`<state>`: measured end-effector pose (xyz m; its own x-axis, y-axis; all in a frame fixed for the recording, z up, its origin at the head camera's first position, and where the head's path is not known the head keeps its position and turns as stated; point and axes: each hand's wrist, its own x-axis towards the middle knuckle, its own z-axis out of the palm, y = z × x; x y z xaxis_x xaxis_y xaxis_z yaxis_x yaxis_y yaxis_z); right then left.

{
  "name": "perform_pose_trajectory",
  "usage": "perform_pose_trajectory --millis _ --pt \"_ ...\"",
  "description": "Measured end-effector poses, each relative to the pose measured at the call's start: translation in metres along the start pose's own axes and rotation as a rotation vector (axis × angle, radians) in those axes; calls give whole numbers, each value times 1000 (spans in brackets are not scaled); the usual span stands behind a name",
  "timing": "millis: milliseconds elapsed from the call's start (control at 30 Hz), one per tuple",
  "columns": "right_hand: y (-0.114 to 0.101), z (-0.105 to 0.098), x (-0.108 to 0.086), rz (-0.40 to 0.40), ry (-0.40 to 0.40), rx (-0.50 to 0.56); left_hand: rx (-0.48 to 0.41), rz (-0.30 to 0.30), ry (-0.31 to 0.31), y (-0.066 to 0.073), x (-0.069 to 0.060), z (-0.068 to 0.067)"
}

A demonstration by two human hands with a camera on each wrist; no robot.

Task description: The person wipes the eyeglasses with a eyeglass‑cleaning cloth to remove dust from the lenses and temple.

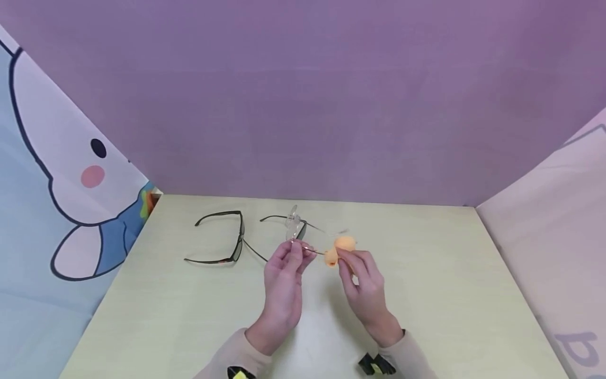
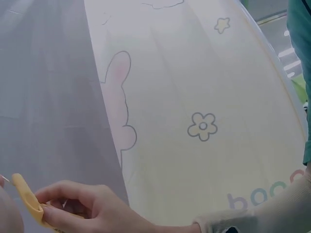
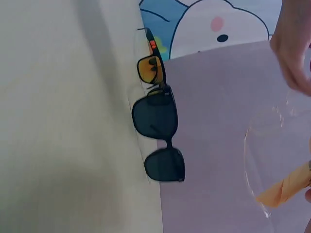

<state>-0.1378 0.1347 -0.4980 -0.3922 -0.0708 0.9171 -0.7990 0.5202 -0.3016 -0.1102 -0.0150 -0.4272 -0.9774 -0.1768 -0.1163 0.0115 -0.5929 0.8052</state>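
My left hand pinches a pair of clear-lensed glasses near the lens and a thin temple. That temple runs toward a soft-looking orange piece, perhaps a folded cloth, which my right hand pinches between thumb and fingers. In the left wrist view the orange piece looks like a bent strip in the right hand. A clear lens outline shows in the right wrist view, with the orange piece overlapping it. Only part of the left hand appears there.
Black sunglasses lie unfolded on the pale table, left of my hands. A second dark pair stands behind the clear glasses. Orange lenses show beside the dark sunglasses. A purple backdrop rises behind the table.
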Motion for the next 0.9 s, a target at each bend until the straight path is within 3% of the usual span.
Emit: perform_pose_trajectory --millis 200,333,633,900 --pt "-8 3 2 -72 -8 -36 37 -68 -22 -7 -1 -1" --pt "-8 2 5 -121 -16 -69 38 -85 -36 -3 0 -3" --pt "4 -6 2 -44 -74 -48 -5 -59 -22 9 5 -6" --pt "-15 2 15 -140 -34 -70 41 -110 -43 1 1 -5"
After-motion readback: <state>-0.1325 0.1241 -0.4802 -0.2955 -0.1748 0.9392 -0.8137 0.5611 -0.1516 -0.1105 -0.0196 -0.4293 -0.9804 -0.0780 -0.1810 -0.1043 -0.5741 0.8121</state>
